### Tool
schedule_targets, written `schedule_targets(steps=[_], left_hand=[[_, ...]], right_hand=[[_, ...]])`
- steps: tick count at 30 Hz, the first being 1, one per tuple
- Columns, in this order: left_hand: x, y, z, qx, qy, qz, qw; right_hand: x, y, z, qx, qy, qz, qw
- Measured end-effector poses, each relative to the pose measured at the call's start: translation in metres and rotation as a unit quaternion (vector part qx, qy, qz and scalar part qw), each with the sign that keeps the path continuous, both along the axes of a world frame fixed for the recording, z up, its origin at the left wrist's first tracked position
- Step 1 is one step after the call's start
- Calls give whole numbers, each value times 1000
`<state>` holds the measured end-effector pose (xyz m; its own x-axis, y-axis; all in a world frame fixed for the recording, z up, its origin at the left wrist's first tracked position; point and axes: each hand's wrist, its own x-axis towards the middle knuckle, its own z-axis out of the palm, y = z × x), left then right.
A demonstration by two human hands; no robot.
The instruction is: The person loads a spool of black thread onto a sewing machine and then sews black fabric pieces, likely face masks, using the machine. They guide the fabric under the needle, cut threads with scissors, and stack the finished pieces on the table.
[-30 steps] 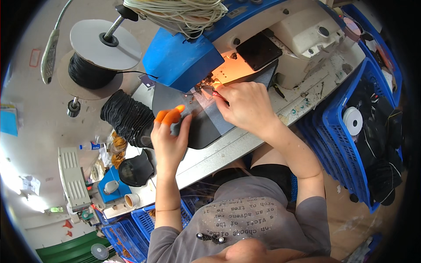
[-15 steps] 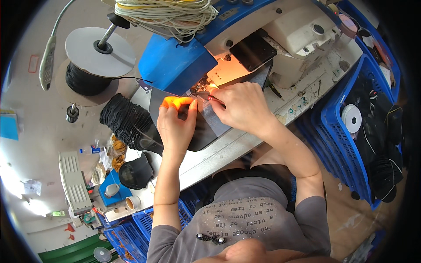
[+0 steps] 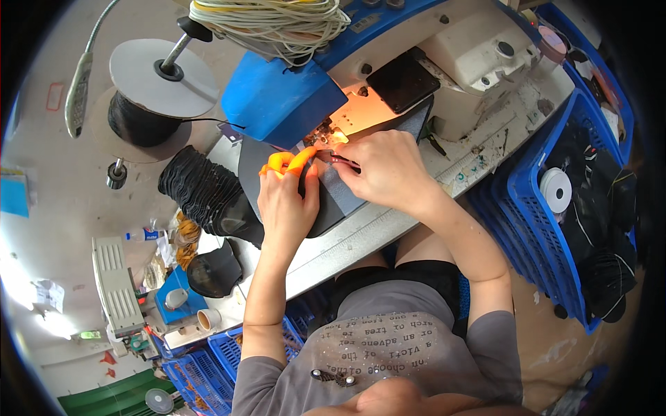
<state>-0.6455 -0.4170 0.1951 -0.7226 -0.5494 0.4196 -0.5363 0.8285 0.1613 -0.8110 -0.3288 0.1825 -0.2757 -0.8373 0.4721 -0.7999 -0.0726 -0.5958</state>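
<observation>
Under the blue-covered head of a sewing machine (image 3: 284, 97), both my hands work close to the lamp-lit needle area (image 3: 326, 135). My left hand (image 3: 286, 204) has its index finger stretched toward the needle and its thumb apart from it. Its other fingers are bent, and I see nothing held. My right hand (image 3: 388, 166) is closed on a small tool with a dark red handle (image 3: 345, 162); its metal tip points left, near my left index finger. Whether it is snips or tweezers is unclear. Dark grey fabric pieces (image 3: 338, 191) lie below my hands.
A black phone (image 3: 404, 80) rests on the machine bed. To the left are a stack of black pieces (image 3: 201, 191) and a spool of black cord (image 3: 139, 121). A blue basket (image 3: 548, 229) with black material and a white reel (image 3: 556, 190) stands right.
My left hand has shifted slightly right, and its index finger now reaches forward, apart from the thumb. My right hand stays nearly in place with the tool.
</observation>
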Motion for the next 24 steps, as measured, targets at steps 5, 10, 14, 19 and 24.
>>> schedule_targets(steps=[5, 10, 14, 19, 24], left_hand=[[-3, 1, 3, -21, -17, 12, 1000], [-5, 1, 3, -52, -33, 14, 998], [-5, 4, 5, -29, -29, 17, 999], [-5, 0, 2, -58, 2, 5, 998], [-3, -5, 1, -47, -10, 8, 999]], right_hand=[[0, 18, 9, 25, -20, -1, 999], [3, 53, 3, -19, -51, 0, 998], [11, 84, -2, -22, -85, 15, 996], [21, 105, -13, -43, -115, 33, 992], [29, 111, -18, -20, -123, 26, 992]])
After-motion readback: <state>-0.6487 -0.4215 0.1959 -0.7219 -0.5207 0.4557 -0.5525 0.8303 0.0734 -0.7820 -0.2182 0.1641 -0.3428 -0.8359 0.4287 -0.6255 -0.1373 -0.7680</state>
